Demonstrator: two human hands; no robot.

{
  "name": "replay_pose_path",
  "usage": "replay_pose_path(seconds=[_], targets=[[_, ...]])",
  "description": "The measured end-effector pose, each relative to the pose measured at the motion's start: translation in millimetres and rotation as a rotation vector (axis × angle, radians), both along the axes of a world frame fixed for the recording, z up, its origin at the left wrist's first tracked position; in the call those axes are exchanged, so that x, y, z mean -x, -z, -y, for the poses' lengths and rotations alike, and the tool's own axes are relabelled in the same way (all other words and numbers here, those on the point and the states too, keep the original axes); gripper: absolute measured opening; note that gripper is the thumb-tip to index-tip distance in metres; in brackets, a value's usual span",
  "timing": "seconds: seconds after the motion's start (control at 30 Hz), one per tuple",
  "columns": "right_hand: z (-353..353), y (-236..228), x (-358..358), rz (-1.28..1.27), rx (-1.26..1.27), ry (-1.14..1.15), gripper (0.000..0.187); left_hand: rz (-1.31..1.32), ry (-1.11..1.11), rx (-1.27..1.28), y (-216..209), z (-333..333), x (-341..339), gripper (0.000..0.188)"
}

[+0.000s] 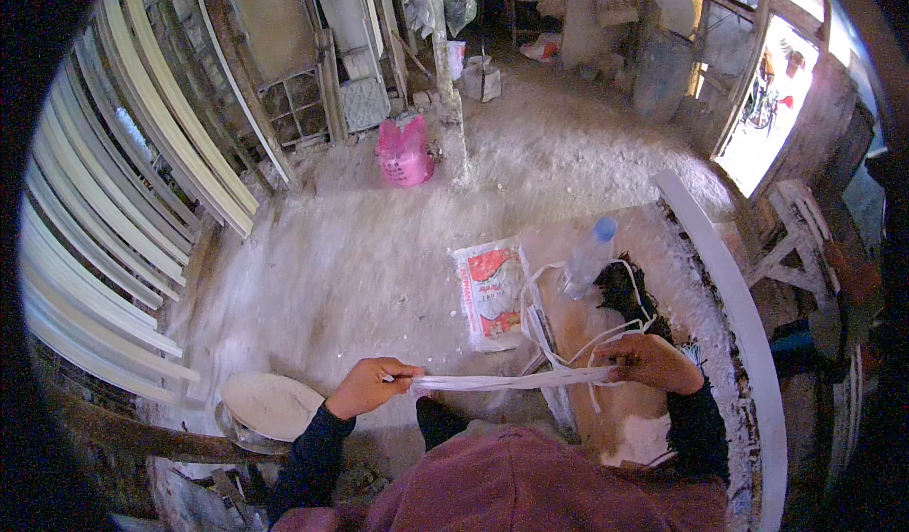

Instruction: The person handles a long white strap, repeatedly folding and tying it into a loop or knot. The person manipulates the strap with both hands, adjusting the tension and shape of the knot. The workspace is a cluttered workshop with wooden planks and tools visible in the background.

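A bundle of flat white plastic-looking strands [516, 381] is pulled taut across the front of my body. My left hand [369, 387] is closed on its left end, thumb and fingers pinched together. At its other end my right hand [655, 362] is closed around the strands. Loose white cord [578, 350] loops up from near my right hand toward a clear plastic bottle [589, 259] with a blue cap. Beyond the strands lies a white and red printed sack [490, 293]. Dark fibrous material [622, 291] lies beside the bottle.
A long white strip [734, 314] runs along the right edge of the worktop. On the dusty floor are a pink plastic bag [405, 153] and, at lower left, a round pale basin [272, 403]. Long pale mouldings [114, 201] stand racked at left. A bright doorway [772, 101] opens at right.
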State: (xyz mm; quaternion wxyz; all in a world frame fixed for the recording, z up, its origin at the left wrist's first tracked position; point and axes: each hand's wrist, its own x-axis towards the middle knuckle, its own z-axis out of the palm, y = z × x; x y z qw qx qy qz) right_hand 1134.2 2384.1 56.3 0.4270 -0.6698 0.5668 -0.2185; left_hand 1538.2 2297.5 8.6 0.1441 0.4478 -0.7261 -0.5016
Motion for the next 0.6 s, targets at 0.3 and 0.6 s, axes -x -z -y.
replay_pose_path(seconds=[0.3,0.6], targets=[[8.5,-0.5,15.7,-0.357,0.162,-0.213,0.022,-0.013,0.041,-0.091,-19.0,-5.5,-4.3,0.019],[9.4,58.8,23.6,0.079,-0.151,-0.348,0.009,0.399,0.327,-0.152,5.4,-5.4,-12.5,0.017]])
